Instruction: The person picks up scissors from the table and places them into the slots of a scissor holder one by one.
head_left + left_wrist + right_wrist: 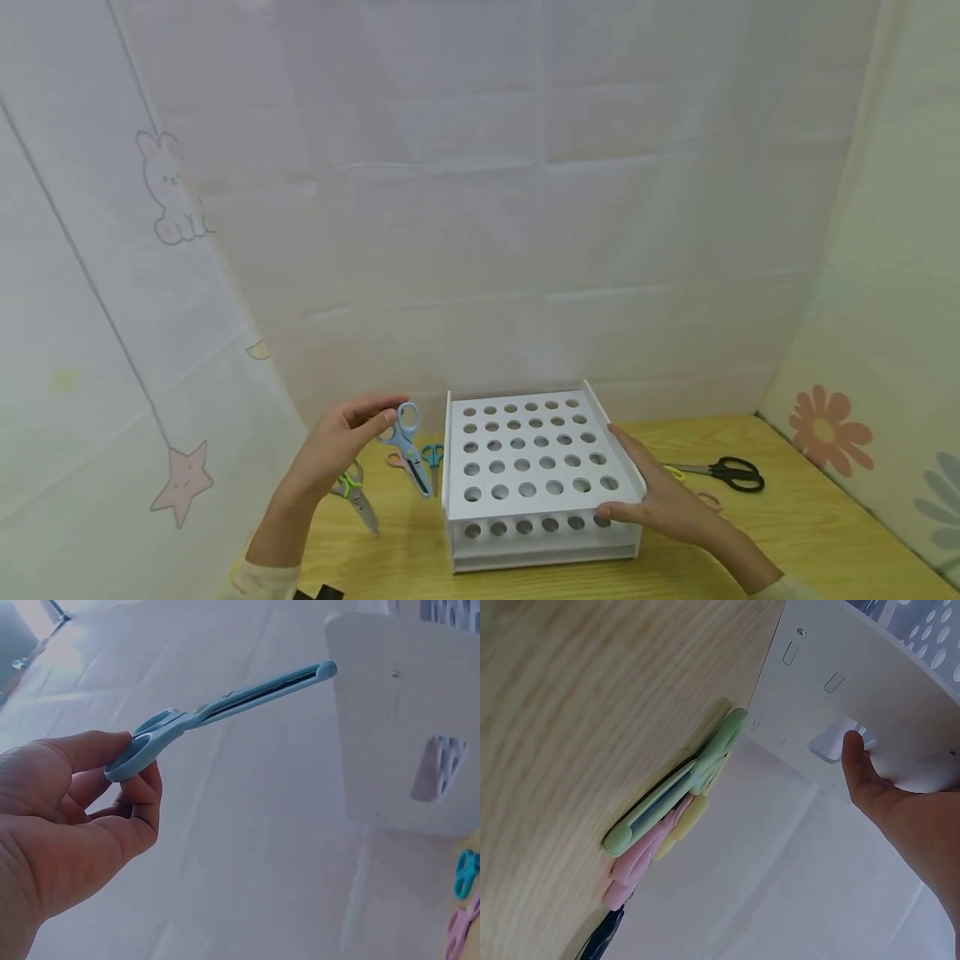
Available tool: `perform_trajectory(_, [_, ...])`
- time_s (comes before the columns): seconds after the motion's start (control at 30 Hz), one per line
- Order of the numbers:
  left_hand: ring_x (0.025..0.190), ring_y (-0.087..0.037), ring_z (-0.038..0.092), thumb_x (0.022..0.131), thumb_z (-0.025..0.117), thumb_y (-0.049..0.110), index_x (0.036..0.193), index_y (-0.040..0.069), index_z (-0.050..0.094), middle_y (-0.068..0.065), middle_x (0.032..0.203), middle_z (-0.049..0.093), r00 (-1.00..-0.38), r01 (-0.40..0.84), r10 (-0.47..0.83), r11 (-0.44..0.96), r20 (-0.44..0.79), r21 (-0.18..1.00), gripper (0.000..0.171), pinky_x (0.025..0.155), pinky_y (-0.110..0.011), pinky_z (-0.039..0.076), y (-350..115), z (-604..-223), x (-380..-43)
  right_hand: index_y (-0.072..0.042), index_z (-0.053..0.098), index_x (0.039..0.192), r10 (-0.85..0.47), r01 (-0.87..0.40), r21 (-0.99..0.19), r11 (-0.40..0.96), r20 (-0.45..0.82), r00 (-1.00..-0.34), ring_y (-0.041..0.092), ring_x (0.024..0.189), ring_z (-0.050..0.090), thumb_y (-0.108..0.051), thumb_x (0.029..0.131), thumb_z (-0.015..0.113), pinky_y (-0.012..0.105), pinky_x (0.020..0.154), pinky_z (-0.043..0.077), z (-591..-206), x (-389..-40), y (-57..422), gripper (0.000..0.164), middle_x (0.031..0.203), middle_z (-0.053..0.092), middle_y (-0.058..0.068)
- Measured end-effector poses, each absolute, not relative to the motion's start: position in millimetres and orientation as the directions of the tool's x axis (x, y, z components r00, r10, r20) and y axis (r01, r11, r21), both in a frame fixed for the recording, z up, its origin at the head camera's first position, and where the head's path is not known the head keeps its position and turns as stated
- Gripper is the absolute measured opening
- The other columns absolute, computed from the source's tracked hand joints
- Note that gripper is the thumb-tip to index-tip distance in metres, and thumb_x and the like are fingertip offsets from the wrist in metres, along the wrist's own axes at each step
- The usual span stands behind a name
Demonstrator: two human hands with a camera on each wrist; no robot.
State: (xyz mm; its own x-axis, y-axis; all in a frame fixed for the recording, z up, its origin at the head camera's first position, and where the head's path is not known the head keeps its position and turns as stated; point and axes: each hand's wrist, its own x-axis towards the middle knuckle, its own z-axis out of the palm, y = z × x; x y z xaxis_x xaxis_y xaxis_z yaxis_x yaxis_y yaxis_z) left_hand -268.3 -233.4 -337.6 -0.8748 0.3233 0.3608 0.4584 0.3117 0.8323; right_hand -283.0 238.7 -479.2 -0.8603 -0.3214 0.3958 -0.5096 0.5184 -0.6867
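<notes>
My left hand (337, 442) pinches light blue scissors (214, 709) by a handle loop between thumb and fingers, left of a white rack with round holes (517, 467). In the left wrist view the scissors' blades slant up toward the rack's side panel (375, 735). My right hand (660, 492) grips the rack's right side, with the thumb over the front corner and the fingers along the outer panel. In the right wrist view, one finger lies by the panel's cut-out opening (832, 742).
Left of the rack lie scissors with green-edged handles (360, 504), teal scissors (466, 874) and pink scissors (457, 930). To its right are black-handled scissors (738, 473) and a cluster of green scissors (675, 787), pink scissors (637, 859) and yellow scissors (682, 829). Hanging sheets (487, 208) enclose the wooden table (825, 517).
</notes>
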Motion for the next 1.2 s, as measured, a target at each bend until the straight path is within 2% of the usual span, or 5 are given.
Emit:
perform_trajectory(0.2, [0.126, -0.024, 0.056, 0.101, 0.066, 0.027, 0.131, 0.012, 0.069, -0.006, 0.131, 0.066, -0.864, 0.483, 0.291, 0.244, 0.411, 0.841, 0.034, 0.1, -0.029, 0.046, -217.4, -323.7, -253.5, -0.029, 0.009, 0.164, -0.324, -0.472, -0.714, 0.517, 0.347, -0.88, 0.043, 0.141, 0.033, -0.038, 0.077, 0.09, 0.067, 0.101, 0.036, -483.2, -284.9, 232.9, 0.12, 0.164, 0.022, 0.016])
perform_trajectory(0.53, [0.122, -0.024, 0.058, 0.101, 0.066, 0.022, 0.133, 0.01, 0.067, -0.007, 0.131, 0.064, -0.858, 0.484, 0.304, 0.203, 0.415, 0.851, 0.034, 0.099, -0.033, 0.049, -191.3, -333.8, -263.6, -0.032, 0.01, 0.164, -0.318, -0.459, -0.712, 0.531, 0.335, -0.887, 0.043, 0.143, 0.031, -0.041, 0.076, 0.09, 0.067, 0.102, 0.035, -480.5, -284.0, 230.3, 0.119, 0.164, 0.023, 0.015])
perform_trajectory(0.77, [0.122, -0.029, 0.058, 0.101, 0.065, 0.016, 0.133, 0.008, 0.067, -0.01, 0.133, 0.064, -0.866, 0.468, 0.315, 0.234, 0.389, 0.852, 0.033, 0.096, -0.029, 0.049, -180.3, -347.7, -275.7, -0.034, 0.01, 0.164, -0.31, -0.445, -0.716, 0.538, 0.323, -0.894, 0.042, 0.144, 0.03, -0.042, 0.076, 0.09, 0.067, 0.103, 0.034, -480.1, -283.6, 232.2, 0.119, 0.165, 0.022, 0.013])
perform_trajectory(0.87, [0.118, -0.028, 0.06, 0.102, 0.065, 0.015, 0.132, 0.006, 0.067, -0.011, 0.131, 0.064, -0.855, 0.479, 0.349, 0.246, 0.384, 0.842, 0.032, 0.095, -0.029, 0.05, -175.3, -352.7, -279.6, -0.032, 0.01, 0.164, -0.308, -0.448, -0.716, 0.536, 0.328, -0.893, 0.042, 0.143, 0.031, -0.041, 0.075, 0.091, 0.066, 0.103, 0.034, -479.6, -283.7, 233.5, 0.12, 0.165, 0.022, 0.013])
perform_trajectory(1.2, [0.103, -0.026, 0.065, 0.101, 0.066, 0.018, 0.127, 0.011, 0.07, -0.007, 0.125, 0.067, -0.796, 0.535, 0.496, 0.309, 0.347, 0.786, 0.027, 0.086, -0.032, 0.054, -168.5, -355.5, -281.8, -0.027, 0.01, 0.165, -0.304, -0.447, -0.711, 0.543, 0.329, -0.894, 0.043, 0.142, 0.032, -0.039, 0.076, 0.09, 0.066, 0.102, 0.036, -476.5, -281.1, 238.5, 0.12, 0.165, 0.021, 0.014])
